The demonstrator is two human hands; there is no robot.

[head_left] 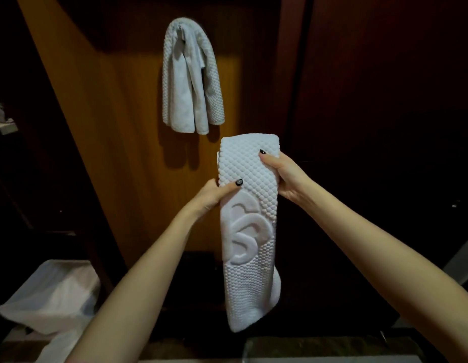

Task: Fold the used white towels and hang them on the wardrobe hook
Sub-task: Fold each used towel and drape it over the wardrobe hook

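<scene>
Dark wardrobe panel: first towel is hanging on the far hook.
Nearer, left hand and right hand are pinching the folded second towel; hanging it looks left to do.

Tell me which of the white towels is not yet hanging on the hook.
The folded towel with the raised curved pattern, which the left hand and the right hand grip. The other towels already hang from the hook above it.

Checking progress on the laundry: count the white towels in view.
2: one folded towel held by left hand and right hand, one hanging towel on the hook above; smoother folds inside it may be another.
</scene>
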